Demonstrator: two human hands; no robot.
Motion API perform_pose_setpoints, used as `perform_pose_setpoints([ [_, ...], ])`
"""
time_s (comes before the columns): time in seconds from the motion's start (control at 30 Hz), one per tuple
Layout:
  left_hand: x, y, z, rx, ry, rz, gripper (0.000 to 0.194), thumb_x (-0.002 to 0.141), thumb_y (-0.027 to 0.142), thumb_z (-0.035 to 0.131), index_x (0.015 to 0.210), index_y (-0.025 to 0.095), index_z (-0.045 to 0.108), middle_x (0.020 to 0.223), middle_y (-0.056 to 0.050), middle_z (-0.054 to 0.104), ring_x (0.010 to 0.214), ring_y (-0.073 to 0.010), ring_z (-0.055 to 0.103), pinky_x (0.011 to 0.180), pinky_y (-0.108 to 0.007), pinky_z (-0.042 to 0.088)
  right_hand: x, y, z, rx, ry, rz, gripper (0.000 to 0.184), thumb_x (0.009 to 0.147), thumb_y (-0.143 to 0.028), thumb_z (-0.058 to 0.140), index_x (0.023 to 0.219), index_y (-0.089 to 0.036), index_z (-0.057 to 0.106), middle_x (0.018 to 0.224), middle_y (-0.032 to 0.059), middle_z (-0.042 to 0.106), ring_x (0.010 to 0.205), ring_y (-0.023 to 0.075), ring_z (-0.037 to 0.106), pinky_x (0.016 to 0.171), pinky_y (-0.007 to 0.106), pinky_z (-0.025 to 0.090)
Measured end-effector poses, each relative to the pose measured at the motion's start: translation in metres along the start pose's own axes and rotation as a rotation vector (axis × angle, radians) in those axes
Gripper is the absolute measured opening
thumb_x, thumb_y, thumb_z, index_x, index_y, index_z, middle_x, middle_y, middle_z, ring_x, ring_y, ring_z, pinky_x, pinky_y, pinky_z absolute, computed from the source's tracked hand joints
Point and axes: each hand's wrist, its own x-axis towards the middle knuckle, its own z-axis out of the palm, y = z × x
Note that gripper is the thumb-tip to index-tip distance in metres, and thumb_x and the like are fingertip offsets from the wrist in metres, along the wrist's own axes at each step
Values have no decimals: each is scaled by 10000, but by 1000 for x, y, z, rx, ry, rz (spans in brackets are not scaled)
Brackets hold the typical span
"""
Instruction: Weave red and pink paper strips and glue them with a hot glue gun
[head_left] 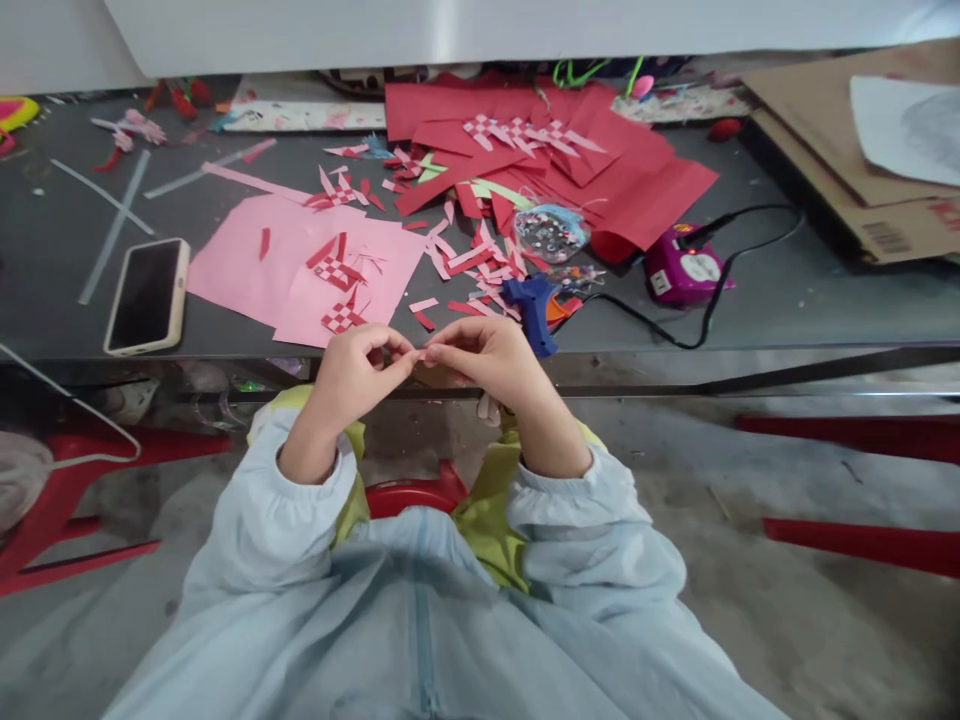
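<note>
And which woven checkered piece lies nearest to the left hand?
The lower woven piece on the pink paper, just beyond the left hand; the others lie farther back.

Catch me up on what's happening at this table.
The left hand and right hand meet at the near edge of the table, fingertips together around what looks like a small pink piece, mostly hidden. Just beyond, red-and-pink woven pieces lie on pink paper, with loose strips scattered beside it. A blue glue gun lies near the right hand, unheld.
</note>
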Motion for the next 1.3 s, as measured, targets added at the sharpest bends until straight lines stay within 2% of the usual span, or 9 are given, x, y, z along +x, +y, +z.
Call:
perform_pose_setpoints([
  [0.1,-10,-7,-10,9,28,-6,113,841,267,672,791,187,734,723,6,709,589,-97,551,573,-233,422,0,2,2,-42,-58,-13,245,717,-377,783,746,-144,711,652,23,705,469,66,519,441,204,408],
  [0.23,-12,-23,-28,236,298,-88,90,868,256,651,874,211,728,865,-31,745,682,-155,607,713,-306,487,2,3,6,-60,-87,-23,243,741,-384,773,766,-150,712,617,4,667,479,65,505,440,201,398],
  [0.3,-11,-33,-34,385,339,-90,77,850,209,658,897,217,718,920,-56,748,811,-218,645,829,-371,495,4,3,7,-66,-91,-27,250,750,-395,770,779,-153,713,607,-5,652,478,64,497,439,202,396],
  [0.53,-13,-44,-29,606,291,-70,289,875,275,677,1146,177,661,1171,-138,711,1132,-344,585,1015,-490,427,10,9,11,-100,-52,-33,270,776,-380,737,899,-140,749,707,27,716,488,71,546,478,226,456],
  [0.63,-12,-39,-22,649,270,-142,382,877,326,690,1210,146,636,1203,-173,696,1157,-373,562,998,-511,424,12,11,13,-109,-55,-33,270,788,-366,727,934,-140,755,726,32,727,488,70,555,478,225,460],
  [0.83,-7,-34,-16,662,259,-181,380,878,277,685,1226,133,636,1155,-176,701,1122,-385,575,955,-524,448,13,12,15,-92,-57,-32,268,771,-339,742,933,-126,751,715,34,730,491,64,550,474,214,460],
  [0.97,-5,-37,-14,518,341,-126,418,823,151,699,1232,171,614,1131,-127,680,1080,-300,611,983,-452,475,13,14,15,-77,-53,-24,278,769,-367,756,933,-143,744,716,33,737,496,70,555,473,218,465],
  [1.07,-4,-38,-14,314,405,-124,406,786,72,666,1175,186,644,1003,-66,660,962,-221,639,893,-368,520,13,14,16,-24,-23,-35,288,740,-379,787,909,-151,735,713,33,738,485,67,542,456,216,446],
  [1.3,1,-33,-14,-561,317,-273,197,699,235,756,864,183,663,825,0,649,730,-119,615,731,-271,566,13,11,19,28,99,-82,360,690,-470,830,873,-175,732,711,30,740,439,61,500,417,226,406],
])
